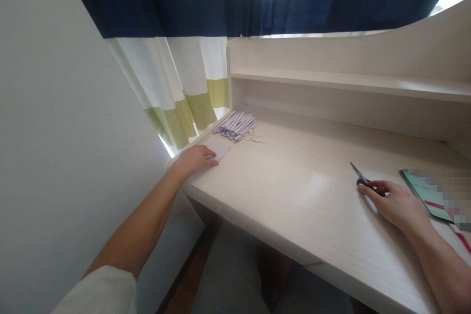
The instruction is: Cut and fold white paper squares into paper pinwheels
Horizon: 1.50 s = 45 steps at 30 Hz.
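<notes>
My left hand [196, 159] lies at the desk's left end, its thumb and fingers closed on a small pale sheet or stack of paper [221, 149]. Just beyond it rests a bundle of thin, greyish-lilac paper strips or rolled sticks [236, 125]. Small cream-coloured bits [253, 137] are scattered beside that bundle. At the right, my right hand [399, 206] grips a pair of scissors [362, 176] by the dark handles. Their blades point away and to the left, low over the desk top. Whether the blades touch the surface, I cannot tell.
The pale wooden desk [287, 171] has a raised shelf [331, 78] along its back. A notebook or device with a green face [423, 194], partly blurred out, lies by my right hand, a red cord [462, 241] near it. Striped curtains [198, 73] and a wall [73, 108] bound the left.
</notes>
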### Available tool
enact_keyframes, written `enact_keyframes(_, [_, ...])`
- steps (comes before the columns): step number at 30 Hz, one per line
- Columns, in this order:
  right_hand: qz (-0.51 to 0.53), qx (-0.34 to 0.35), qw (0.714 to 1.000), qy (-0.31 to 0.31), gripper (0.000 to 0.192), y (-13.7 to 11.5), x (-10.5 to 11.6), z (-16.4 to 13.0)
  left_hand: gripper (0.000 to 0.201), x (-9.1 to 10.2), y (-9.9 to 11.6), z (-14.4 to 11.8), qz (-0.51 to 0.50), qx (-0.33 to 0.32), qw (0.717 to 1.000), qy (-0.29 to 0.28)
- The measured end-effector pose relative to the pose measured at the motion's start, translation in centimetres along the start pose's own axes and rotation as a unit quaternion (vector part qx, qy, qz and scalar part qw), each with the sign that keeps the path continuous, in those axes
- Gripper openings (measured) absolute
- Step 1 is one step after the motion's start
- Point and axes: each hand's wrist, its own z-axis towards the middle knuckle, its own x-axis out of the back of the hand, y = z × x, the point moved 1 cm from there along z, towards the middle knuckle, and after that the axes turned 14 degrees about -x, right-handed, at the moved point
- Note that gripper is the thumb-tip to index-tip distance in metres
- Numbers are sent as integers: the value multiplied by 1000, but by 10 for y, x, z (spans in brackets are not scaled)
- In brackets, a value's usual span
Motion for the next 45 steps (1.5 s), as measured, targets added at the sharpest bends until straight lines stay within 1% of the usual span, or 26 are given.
enact_keyframes(6, [14, 7, 1000, 7, 63, 1, 0, 1, 53, 0, -4, 1, -15, -2, 1000, -4])
enact_keyframes(12, [15, 2, 1000, 2, 63, -3, 3, -3, 52, 1, -12, 7, -23, -5, 1000, -10])
enact_keyframes(16, [14, -2, 1000, -12, 66, -3, 3, -2, 51, 0, -17, 12, -34, -17, 999, -33])
enact_keyframes(23, [16, -8, 1000, -4, 63, 1, 0, 0, 49, 3, -21, 15, -43, 2, 998, -38])
enact_keyframes(29, [19, -2, 1000, 2, 60, 1, 1, -1, 34, 8, -18, 16, -37, 1, 998, -54])
enact_keyframes(32, [16, -4, 1000, 1, 61, 0, 1, -1, 33, 7, -14, 14, -27, 4, 998, -51])
enact_keyframes(35, [12, -7, 1000, 1, 61, -2, 2, -3, 37, 6, -13, 12, -18, -1, 999, -51])
enact_keyframes(41, [8, -15, 1000, 3, 60, -7, 6, -10, 37, 3, -17, 11, -5, -11, 999, -44])
enact_keyframes(45, [17, -4, 1000, 3, 59, -6, 4, -9, 37, 1, -19, 10, 1, -19, 999, -34])
